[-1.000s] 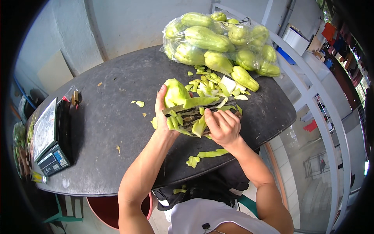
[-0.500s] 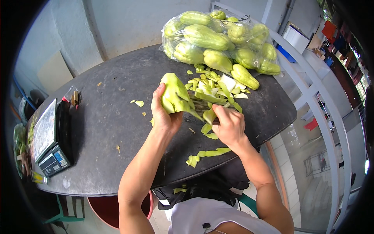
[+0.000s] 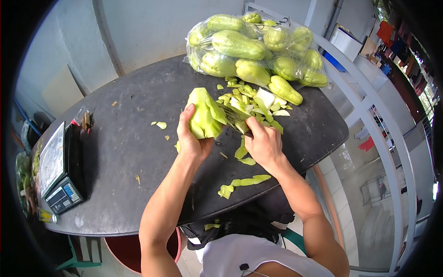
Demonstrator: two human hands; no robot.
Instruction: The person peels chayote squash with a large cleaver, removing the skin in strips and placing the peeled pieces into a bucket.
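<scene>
My left hand [image 3: 194, 138] is closed around a partly peeled pale green chayote [image 3: 202, 113], held upright over the table. Closed on the handle of a knife [image 3: 234, 119], my right hand [image 3: 265, 142] keeps the blade at the chayote's right side, smeared with bits of green flesh. Strips of peel [image 3: 241, 148] hang or lie below the blade; which of them touch it I cannot tell. Beyond the hands lies a heap of peel and pale offcuts [image 3: 265, 98]. One long peel strip [image 3: 249, 180] rests near the table's front edge.
A clear plastic bag of chayotes [image 3: 244, 45] stands at the back of the dark table [image 3: 124, 157], with a loose-looking chayote [image 3: 285, 90] at its front. To the left is a scale [image 3: 62, 171]. Under the table sits a red bucket [image 3: 177, 244]. A white metal railing [image 3: 369, 101] runs along the right.
The knife has swung up from below the chayote's lower right to its side, with my right hand shifting slightly left and up. The view has shifted a little.
</scene>
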